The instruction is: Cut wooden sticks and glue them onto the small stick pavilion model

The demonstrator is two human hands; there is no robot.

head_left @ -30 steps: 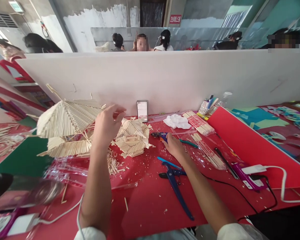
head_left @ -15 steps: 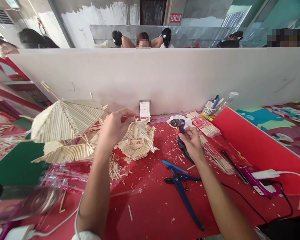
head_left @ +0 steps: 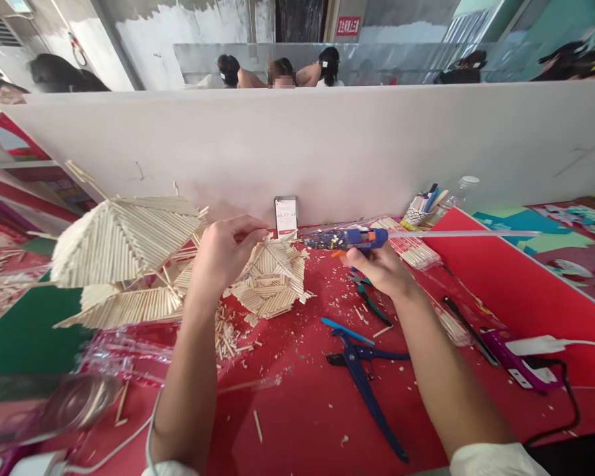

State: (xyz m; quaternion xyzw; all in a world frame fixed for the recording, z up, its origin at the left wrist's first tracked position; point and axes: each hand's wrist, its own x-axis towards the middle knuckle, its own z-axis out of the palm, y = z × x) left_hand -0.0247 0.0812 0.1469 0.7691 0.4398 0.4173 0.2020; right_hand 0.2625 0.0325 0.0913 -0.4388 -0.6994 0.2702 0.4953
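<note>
My right hand (head_left: 384, 270) is wrapped round a blue hot glue gun (head_left: 344, 239) with an orange trigger. A long clear glue stick (head_left: 466, 233) sticks out of its back, and its nozzle points left at the small stick-built roof model (head_left: 272, 281). At the upper left of that model, my left hand (head_left: 231, 254) has thumb and fingers brought together in a pinch; what is between them is hidden. A larger roofed model made of wooden sticks (head_left: 129, 244) stands to the left of my left hand.
Blue cutters (head_left: 364, 390), green-handled pliers (head_left: 371, 304) and a light blue pen (head_left: 347, 330) lie in front. Stick offcuts (head_left: 231, 334) litter the red table. A phone (head_left: 286, 217) leans on the white partition (head_left: 327, 145). Right are bagged sticks (head_left: 416, 251) and a purple power strip (head_left: 523, 363).
My right hand has lifted the glue gun off the white paper and turned its nozzle left, towards the small model. My left hand stays almost in place.
</note>
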